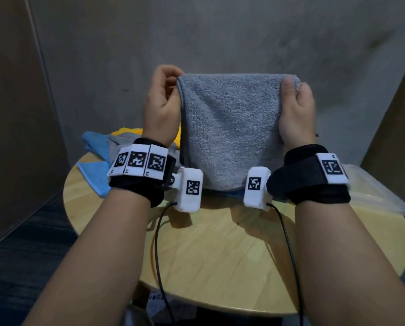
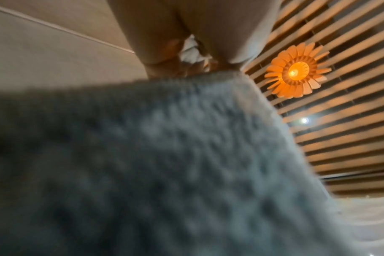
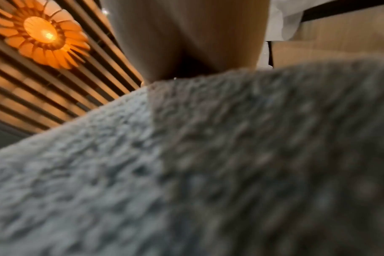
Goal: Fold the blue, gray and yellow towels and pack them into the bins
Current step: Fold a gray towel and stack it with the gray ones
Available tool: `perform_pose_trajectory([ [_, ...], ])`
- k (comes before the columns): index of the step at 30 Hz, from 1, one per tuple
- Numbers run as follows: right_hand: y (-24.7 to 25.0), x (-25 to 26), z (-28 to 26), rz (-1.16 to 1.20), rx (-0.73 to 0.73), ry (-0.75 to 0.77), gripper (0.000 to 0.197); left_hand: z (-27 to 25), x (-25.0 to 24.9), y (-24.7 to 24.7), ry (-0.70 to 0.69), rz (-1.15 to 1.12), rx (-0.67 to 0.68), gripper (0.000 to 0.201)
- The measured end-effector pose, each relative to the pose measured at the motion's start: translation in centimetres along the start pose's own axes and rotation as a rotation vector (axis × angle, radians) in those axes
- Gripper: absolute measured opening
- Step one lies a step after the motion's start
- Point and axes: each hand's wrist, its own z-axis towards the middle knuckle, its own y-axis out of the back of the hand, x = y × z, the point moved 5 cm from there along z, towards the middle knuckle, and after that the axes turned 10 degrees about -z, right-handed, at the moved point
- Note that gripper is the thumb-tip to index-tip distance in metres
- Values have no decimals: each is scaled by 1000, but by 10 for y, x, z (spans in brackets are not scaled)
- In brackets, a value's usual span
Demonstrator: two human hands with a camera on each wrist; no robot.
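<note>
Now we pinch the gray towel (image 1: 229, 128) by its top corners, left hand (image 1: 161, 107) and right hand (image 1: 295, 114). Mid-fold, we judge; next lower it onto the counter (image 1: 220, 250) below both grips.

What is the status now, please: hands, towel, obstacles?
Left hand and right hand pinch top corners of gray towel. Towel hangs above table. Blue towel unfolded, left. Nothing blocks.
</note>
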Motion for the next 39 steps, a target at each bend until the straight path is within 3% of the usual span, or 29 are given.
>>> perform_pose_trajectory([
  [4, -1, -7, 0, -190, -43, -15, 20, -4, 5, -5, 181, -176, 92, 23],
  [6, 1, -10, -2, -320, -35, -65, 37, -8, 5, -13, 224, -178, 169, 25],
  [7, 1, -3, -3, -356, -13, 1, 50, -10, 6, -19, 240, -175, 204, 25],
  [8, -1, 7, -6, -327, 37, 105, 59, -12, 6, -25, 254, -168, 236, 25],
  [10, -12, 33, -17, -147, 281, 271, 65, -17, 9, -33, 280, -172, 264, 25],
  [12, -28, 47, -29, -113, 565, 320, 61, -19, 10, -37, 301, -206, 242, 26],
  [14, -38, 47, -34, -106, 657, 307, 44, -19, 11, -37, 306, -202, 221, 22],
  [17, -27, 43, -23, -18, 398, 286, 16, -20, 13, -36, 380, -183, 232, 22],
  [19, -11, 36, -14, 62, 200, 243, 16, -22, 15, -34, 443, -165, 286, 25],
  [22, 6, 22, -6, 166, 30, 172, 16, -29, 17, -36, 452, -67, 492, 37],
  [27, 4, 6, -3, 171, -14, 104, 17, -39, 24, -40, 514, -64, 673, 52],
  [30, 4, 0, -3, 206, -50, 81, 17, -40, 27, -39, 524, -77, 742, 45],
  [33, 5, -3, -3, 239, -66, 67, 17, -38, 26, -39, 507, -47, 703, 27],
  [36, 6, -6, -3, 260, -98, 38, 18, -33, 24, -35, 478, -33, 598, 29],
  [39, 8, -7, -2, 270, -119, 26, 19, -33, 20, -35, 520, -76, 586, 24],
])
